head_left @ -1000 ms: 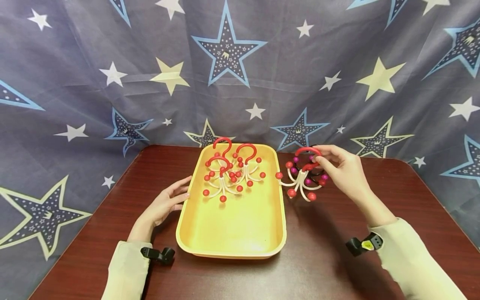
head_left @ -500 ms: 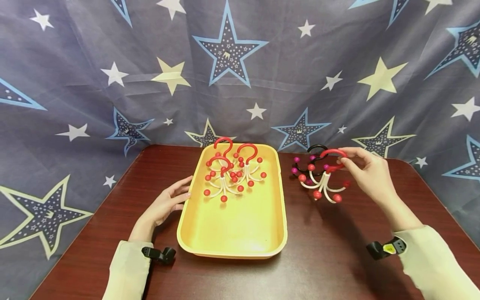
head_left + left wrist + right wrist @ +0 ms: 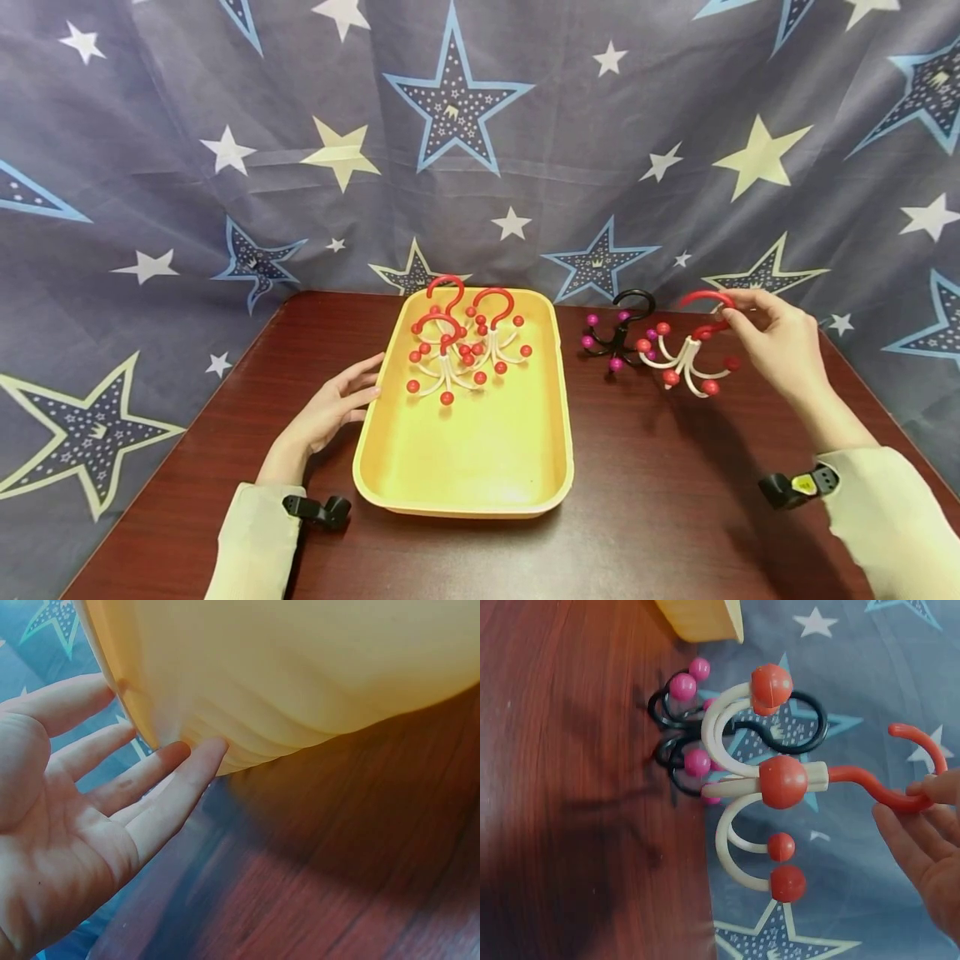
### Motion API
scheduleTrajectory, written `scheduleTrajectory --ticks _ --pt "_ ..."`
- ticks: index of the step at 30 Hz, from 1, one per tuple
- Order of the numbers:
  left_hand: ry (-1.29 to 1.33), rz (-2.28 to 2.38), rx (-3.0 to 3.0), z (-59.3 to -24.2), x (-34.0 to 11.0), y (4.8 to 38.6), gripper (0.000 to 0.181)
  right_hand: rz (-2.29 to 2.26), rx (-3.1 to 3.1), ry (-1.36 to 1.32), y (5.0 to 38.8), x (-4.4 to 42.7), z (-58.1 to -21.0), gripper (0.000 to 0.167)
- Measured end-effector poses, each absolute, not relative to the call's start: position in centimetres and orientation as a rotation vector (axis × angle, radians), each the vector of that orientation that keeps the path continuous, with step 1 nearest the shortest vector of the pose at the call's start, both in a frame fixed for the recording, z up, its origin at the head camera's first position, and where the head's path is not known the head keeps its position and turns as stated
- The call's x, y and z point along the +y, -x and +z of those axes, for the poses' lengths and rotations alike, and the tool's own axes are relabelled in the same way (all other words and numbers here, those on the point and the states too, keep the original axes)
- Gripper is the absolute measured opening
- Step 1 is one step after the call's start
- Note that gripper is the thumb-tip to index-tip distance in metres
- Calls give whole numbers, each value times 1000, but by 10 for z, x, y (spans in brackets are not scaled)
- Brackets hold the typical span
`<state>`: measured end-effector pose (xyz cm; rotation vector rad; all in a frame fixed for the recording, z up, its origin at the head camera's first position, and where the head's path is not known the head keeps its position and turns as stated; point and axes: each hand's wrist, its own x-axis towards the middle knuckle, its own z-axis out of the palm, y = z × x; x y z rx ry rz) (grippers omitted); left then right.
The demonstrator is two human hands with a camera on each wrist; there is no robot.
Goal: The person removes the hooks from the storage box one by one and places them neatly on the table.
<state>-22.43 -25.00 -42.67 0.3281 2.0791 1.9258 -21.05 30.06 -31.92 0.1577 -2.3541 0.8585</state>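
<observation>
In the head view the right hand [image 3: 776,342] pinches the red hook of a hanger [image 3: 688,354] between thumb and fingers. The hanger is at the person's right, well apart from the tray [image 3: 472,458], its white arms and red balls hanging downward and its shadow falling on the surface [image 3: 637,525] below. The right wrist view gives the grip from closer: fingers lie along the bend of the hook, whose free tip sticks out beyond them. It also shows the pale collar where hook meets arms, small in the head view.

Just beside the held hanger, a black hanger [image 3: 619,340] with magenta balls stands on the surface, hook up. From the head the two show almost side by side; from the right wrist the held one covers part of the black one, and whether they touch cannot be told. That view catches only a yellow corner of the tray.

The tray's inside shows only in the head view: three other hangers [image 3: 446,375], red-hooked and white-armed, crowd together at its far end.

The left hand [image 3: 326,408] is at the tray's left side, grasping nothing. The left wrist view, which takes in the ridged outer wall and the shadow under it, shows the fingers loosely spread and nearly straight, tips at the wall.

Behind the surface, the head view takes in a wide starry curtain [image 3: 510,108]; the wrist views show parts of it.
</observation>
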Motion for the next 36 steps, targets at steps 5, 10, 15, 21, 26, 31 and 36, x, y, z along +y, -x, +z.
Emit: scheduleTrajectory --ticks 5,10,15,21,26,31,36 --pt "-334 1938 2069 -427 -250 224 60 837 -2365 -116 216 312 -323 22" --pt "-342 1948 2058 -427 -250 224 60 831 -2369 -59 223 320 -326 23" --pt "-341 1947 2060 -428 -250 224 59 851 -2354 1 229 326 -332 24" --pt "-348 1943 2066 -427 -249 223 59 848 -2332 62 238 329 -338 25" --pt "-347 1944 2070 -427 -249 223 59 837 -2349 135 246 329 -344 25" --pt "-340 1944 2073 -427 -249 222 59 831 -2374 181 252 329 -351 26" --pt "-335 1948 2066 -426 -248 222 60 835 -2374 204 256 326 -358 28"
